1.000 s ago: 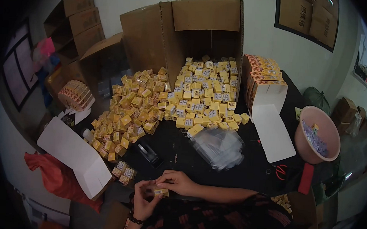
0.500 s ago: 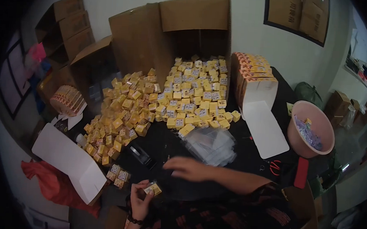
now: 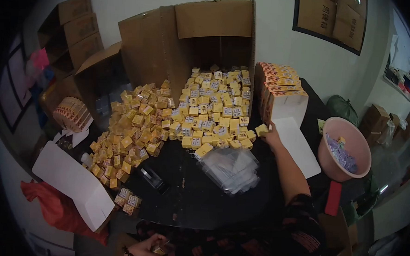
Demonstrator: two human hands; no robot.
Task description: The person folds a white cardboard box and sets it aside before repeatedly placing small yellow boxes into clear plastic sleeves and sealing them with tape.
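Note:
Low at the front edge, my left hand [image 3: 147,247] is closed around a small yellow box [image 3: 160,250], partly hidden by the fingers. My right hand [image 3: 271,137] is stretched out to the right end of a heap of small yellow boxes [image 3: 217,112]. Its fingers are closed on a single yellow box [image 3: 261,130] at the heap's edge. Many boxes in this heap show grey-white printed faces. Nearer my right forearm lies a stack of clear plastic bags [image 3: 230,168].
A second heap of wrapped yellow boxes [image 3: 130,128] lies left, near a black holder [image 3: 152,178]. Large cardboard boxes [image 3: 215,19] stand behind. Open white-lined display cartons [image 3: 296,142] flank the table. A pink tub [image 3: 345,149] holds purple packets; a red case [image 3: 333,198] lies nearby.
My right hand has swung from the table's middle out to the right edge of the heap and met a yellow box. My left hand has drawn down toward my body, still holding its box.

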